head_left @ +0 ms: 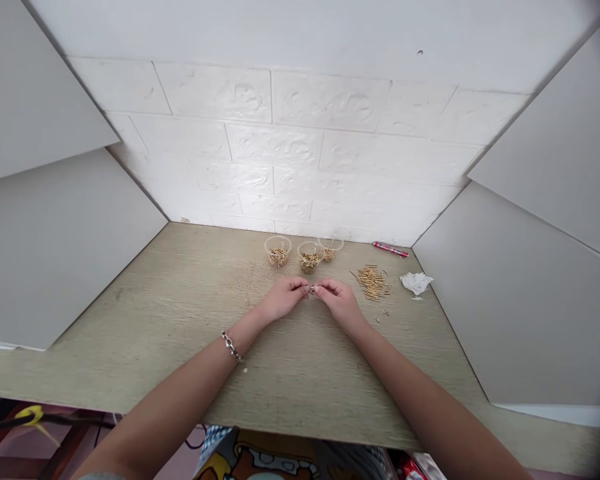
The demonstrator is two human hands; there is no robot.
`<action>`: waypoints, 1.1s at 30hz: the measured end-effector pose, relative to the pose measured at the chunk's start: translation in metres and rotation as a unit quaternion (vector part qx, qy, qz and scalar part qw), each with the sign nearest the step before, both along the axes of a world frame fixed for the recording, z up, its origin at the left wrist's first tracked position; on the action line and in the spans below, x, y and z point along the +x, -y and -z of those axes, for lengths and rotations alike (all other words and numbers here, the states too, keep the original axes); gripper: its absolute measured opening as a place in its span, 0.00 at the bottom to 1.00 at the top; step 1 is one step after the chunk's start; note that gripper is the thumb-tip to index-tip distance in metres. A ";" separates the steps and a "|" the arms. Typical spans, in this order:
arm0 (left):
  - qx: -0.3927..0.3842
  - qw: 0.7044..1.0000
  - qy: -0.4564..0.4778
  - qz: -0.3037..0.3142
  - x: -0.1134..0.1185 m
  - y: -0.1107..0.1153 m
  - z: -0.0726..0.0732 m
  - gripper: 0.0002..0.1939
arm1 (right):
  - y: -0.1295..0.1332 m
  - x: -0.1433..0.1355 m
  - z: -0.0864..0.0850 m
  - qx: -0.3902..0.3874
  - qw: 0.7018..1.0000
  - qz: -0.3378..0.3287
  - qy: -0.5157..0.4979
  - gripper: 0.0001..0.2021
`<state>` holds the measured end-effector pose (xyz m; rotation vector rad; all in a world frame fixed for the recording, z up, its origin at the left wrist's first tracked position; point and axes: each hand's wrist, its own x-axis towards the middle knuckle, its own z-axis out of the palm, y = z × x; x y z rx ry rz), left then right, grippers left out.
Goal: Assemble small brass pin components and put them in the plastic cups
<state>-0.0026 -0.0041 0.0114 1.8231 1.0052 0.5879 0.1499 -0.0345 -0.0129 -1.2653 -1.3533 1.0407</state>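
Note:
My left hand [284, 297] and my right hand [341, 301] meet above the table in front of the cups. Fingertips of both are pinched on a small gold-coloured metal piece [311, 289], mostly hidden by the fingers. Just beyond them stand a clear plastic cup [309, 260] of gold-coloured pieces, a second clear cup [278, 255] to its left and a third cup [329, 252] behind it on the right. To the right of my right hand lies a pile of thin gold-coloured rods [373, 283]. Tiny bits [255, 279] are scattered left of the cups.
A crumpled white tissue [416, 283] and a red tube-like packet [391, 249] lie at the right. The wooden table [300, 380] ends at a white brick-patterned wall [300, 143], with grey panels [60, 253] on both sides. Several loose pieces lie near the rods.

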 end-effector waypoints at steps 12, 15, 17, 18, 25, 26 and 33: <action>-0.038 0.997 0.068 0.027 -0.001 -0.002 0.000 0.13 | -0.003 -0.002 0.004 -0.055 0.991 -0.022 -0.122 0.12; -0.043 0.996 0.070 0.039 -0.002 -0.002 -0.001 0.13 | -0.003 -0.001 0.005 -0.049 0.993 -0.021 -0.108 0.12; -0.046 0.995 0.070 0.047 -0.003 -0.002 -0.002 0.13 | -0.003 -0.001 0.004 -0.043 0.995 -0.021 -0.092 0.11; -0.047 0.995 0.068 0.051 -0.003 -0.003 -0.002 0.12 | -0.003 -0.001 0.003 -0.040 0.996 -0.022 -0.082 0.11; 0.018 0.998 0.003 0.057 -0.004 -0.004 -0.003 0.12 | 0.001 -0.001 -0.004 0.008 0.999 -0.012 0.029 0.08; 0.042 0.998 -0.017 0.053 -0.004 -0.003 -0.003 0.12 | 0.002 0.000 -0.004 0.019 0.999 -0.009 0.049 0.08; 0.165 0.979 -0.114 0.029 -0.002 0.000 -0.003 0.11 | 0.001 0.000 0.000 0.092 0.983 0.025 0.155 0.06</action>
